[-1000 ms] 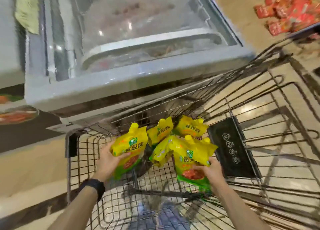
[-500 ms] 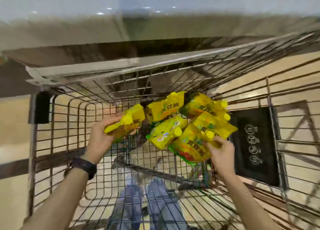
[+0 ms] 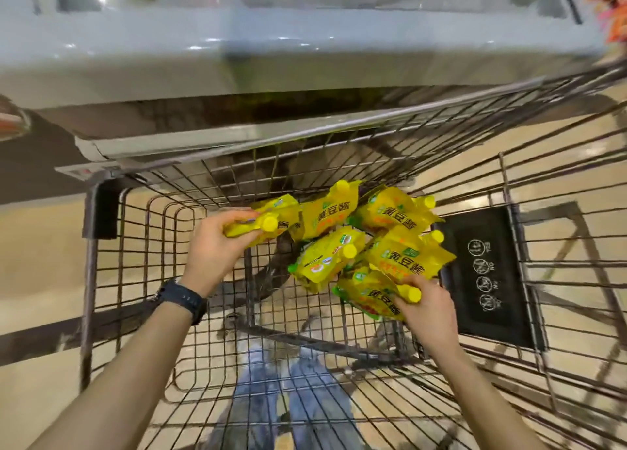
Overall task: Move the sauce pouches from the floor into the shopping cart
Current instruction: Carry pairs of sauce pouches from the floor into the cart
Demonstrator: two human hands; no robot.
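Both my arms reach down into a wire shopping cart [image 3: 101, 280]. My left hand [image 3: 213, 246] grips one yellow sauce pouch [image 3: 261, 218] with a yellow cap, held flat at the left of the pile. My right hand [image 3: 424, 310] holds another yellow pouch [image 3: 369, 295] near its cap at the pile's lower right. Between them several more yellow pouches [image 3: 400, 215] lie heaped on the cart's wire bottom, one [image 3: 325, 259] in the middle pointing its cap right.
A grey chest freezer [image 3: 271, 52] stands just beyond the cart's far rim. A black child-seat flap with white icons [image 3: 488, 273] lies at the cart's right side. Tan floor shows through the wire, with legs in blue jeans [image 3: 288, 398] below. Red packets [image 3: 610, 4] are at the top right.
Both hands have moved lower into the cart with their pouches, close to the heap. The left pouch has turned from upright to lying flat. The camera has tilted down.
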